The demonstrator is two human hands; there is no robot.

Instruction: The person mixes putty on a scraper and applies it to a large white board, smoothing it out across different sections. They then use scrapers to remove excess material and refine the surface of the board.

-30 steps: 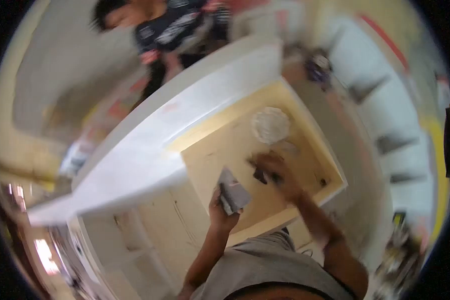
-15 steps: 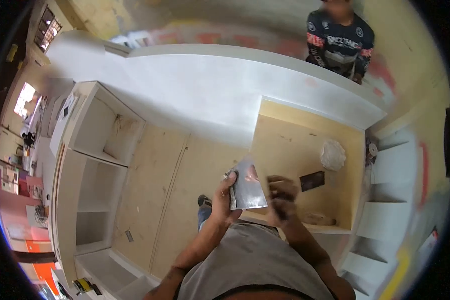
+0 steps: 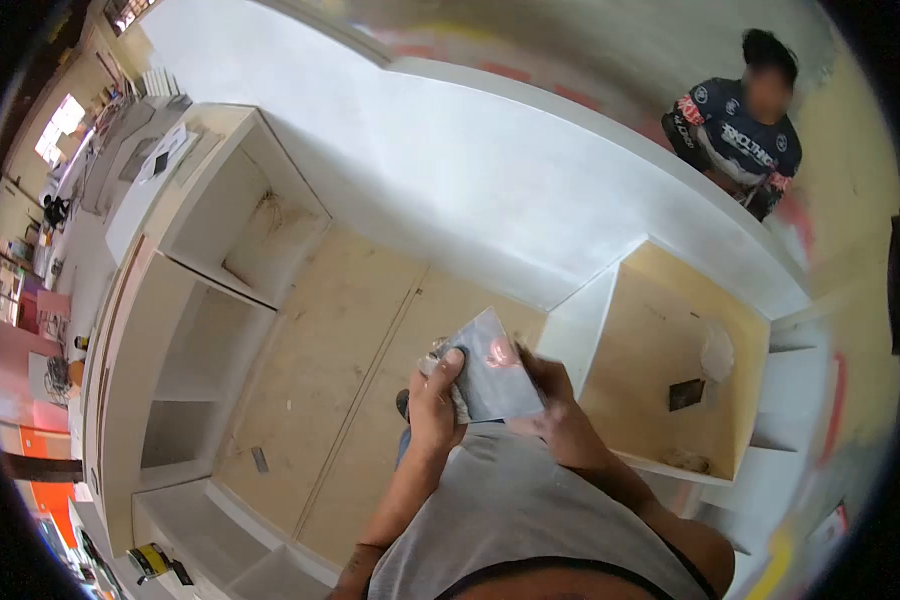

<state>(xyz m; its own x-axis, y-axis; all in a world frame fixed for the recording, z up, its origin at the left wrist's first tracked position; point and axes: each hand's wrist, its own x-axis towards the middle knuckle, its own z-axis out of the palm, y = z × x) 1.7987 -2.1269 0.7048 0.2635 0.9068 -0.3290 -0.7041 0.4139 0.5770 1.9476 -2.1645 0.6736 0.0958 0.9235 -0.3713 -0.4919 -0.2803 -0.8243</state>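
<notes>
My left hand [image 3: 433, 402] is closed around a flat, shiny grey plate [image 3: 495, 375], its thumb pressed on the near face. A whitish, crumpled or crusted mass [image 3: 458, 402] shows along the plate's left edge beside the fingers. At the plate's right edge is my right hand [image 3: 570, 415], fingers curled and slightly blurred. Whatever those fingers grip is hidden behind the plate and the hand. Both hands are in front of my grey shirt, above the light brown floor panel [image 3: 370, 330].
White open shelving [image 3: 185, 345] runs along the left. On the right, an open box-like compartment [image 3: 635, 370] holds a dark rectangular piece [image 3: 686, 394] and a pale round item [image 3: 717, 350]. Behind the long white panel [image 3: 450, 170] is another person [image 3: 745, 140]. A small grey piece [image 3: 259, 459] lies on the floor panel.
My view has turned, shifting the compartment and the other person rightward. My right hand, previously blurred and slightly apart from the plate, is now against its right edge. My left hand keeps its hold.
</notes>
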